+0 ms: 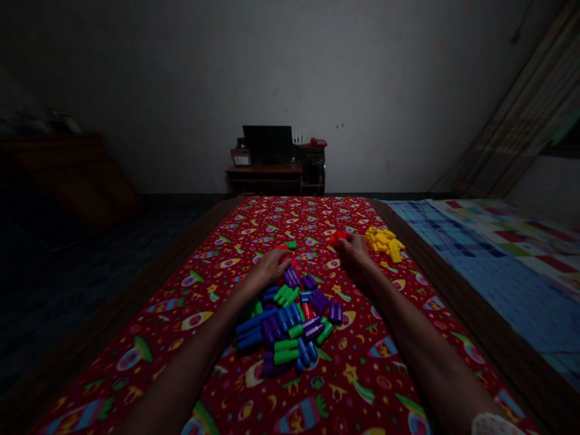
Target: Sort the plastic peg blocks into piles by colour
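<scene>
Purple, green and blue blocks [290, 315] lie heaped, glossy, ribbed and rounded

The light is dim, the corners darkened and stretched.

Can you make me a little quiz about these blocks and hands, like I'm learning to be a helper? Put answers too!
1. Which colour are the blocks at the fingers of the right hand? A: blue. B: red. C: purple.
2. True or false: the yellow pile is nearer the right hand than the left hand.
3. What is the dark screen standing on?

Key:
1. B
2. True
3. A desk
</scene>
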A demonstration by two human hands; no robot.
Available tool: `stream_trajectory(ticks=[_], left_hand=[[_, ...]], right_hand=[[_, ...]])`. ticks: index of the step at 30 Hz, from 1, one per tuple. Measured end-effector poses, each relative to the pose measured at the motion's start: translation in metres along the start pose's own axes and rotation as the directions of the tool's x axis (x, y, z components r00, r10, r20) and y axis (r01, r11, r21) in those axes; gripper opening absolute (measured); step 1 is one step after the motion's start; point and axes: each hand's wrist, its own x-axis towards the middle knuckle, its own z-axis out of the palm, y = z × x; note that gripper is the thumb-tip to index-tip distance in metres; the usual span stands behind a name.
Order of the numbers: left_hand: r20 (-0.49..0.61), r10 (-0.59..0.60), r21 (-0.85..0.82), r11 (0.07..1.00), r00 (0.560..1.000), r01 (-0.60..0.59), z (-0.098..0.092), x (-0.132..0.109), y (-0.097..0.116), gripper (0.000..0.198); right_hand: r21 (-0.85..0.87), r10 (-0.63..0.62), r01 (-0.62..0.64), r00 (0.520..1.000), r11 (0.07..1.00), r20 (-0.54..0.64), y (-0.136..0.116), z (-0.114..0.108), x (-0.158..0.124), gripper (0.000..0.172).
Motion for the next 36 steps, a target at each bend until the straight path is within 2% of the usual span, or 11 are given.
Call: stream_trajectory(ticks=[4,9,13,16,19,22,25,28,30,33,36], left_hand=[[0.039,-0.042,0.064,0.997,0.998,0.039,0.007,0.008,-0.01,0.025],[0.087,-0.164,-0.012,0.986,0.983,0.165,-0.002,0.011,-0.013,0.026],[-0.08,-0.229,-0.27,0.942,0.97,0.2,-0.004,0.013,-0.009,0.036],[-0.135,-0.206,-0.432,0.892,0.969,0.129,0.0,0.014,0.001,0.037],[-0.121,-0.127,-0.47,0.881,0.984,0.056,0.002,0.013,0.012,0.036],[-0.144,-0.069,-0.344,0.939,0.987,0.015,-0.002,0.012,0.012,0.032],[-0.166,-0.006,-0.066,0.998,0.986,-0.005,-0.008,0.016,-0.002,0.032],[-0.046,-0.001,0.104,0.995,0.999,0.006,-0.007,0.021,-0.021,0.038],[0.03,-0.016,0.138,0.99,0.999,0.011,-0.003,0.023,-0.03,0.04],[0.041,-0.061,0.179,0.982,0.997,0.053,0.0,0.023,-0.032,0.039],[0.053,-0.134,0.208,0.971,0.99,0.12,-0.004,0.02,-0.025,0.036]], right_hand=[[-0.125,0.04,-0.047,0.997,0.991,-0.061,0.009,0.002,-0.004,0.031],[-0.231,0.033,-0.058,0.993,0.971,-0.112,-0.004,-0.003,-0.008,0.037],[0.014,-0.2,0.2,0.977,0.98,0.067,-0.039,0.004,-0.015,0.033],[0.22,-0.391,0.343,0.889,0.913,0.238,-0.067,0.021,-0.029,0.034],[0.239,-0.456,0.403,0.857,0.883,0.241,-0.079,0.033,-0.037,0.032],[0.197,-0.354,0.326,0.926,0.925,0.128,-0.067,0.029,-0.028,0.026],[0.138,-0.194,0.196,0.981,0.971,-0.024,-0.036,0.014,-0.008,0.028],[0.132,-0.06,0.08,0.987,0.988,-0.148,0.0,0.0,0.008,0.034],[0.172,0.022,0.002,0.99,0.985,-0.14,0.02,-0.003,0.014,0.037],[0.169,0.107,-0.097,0.993,0.981,-0.057,0.04,-0.002,0.016,0.039],[0.091,0.094,-0.087,0.993,0.992,-0.072,0.046,0.0,0.014,0.04]])
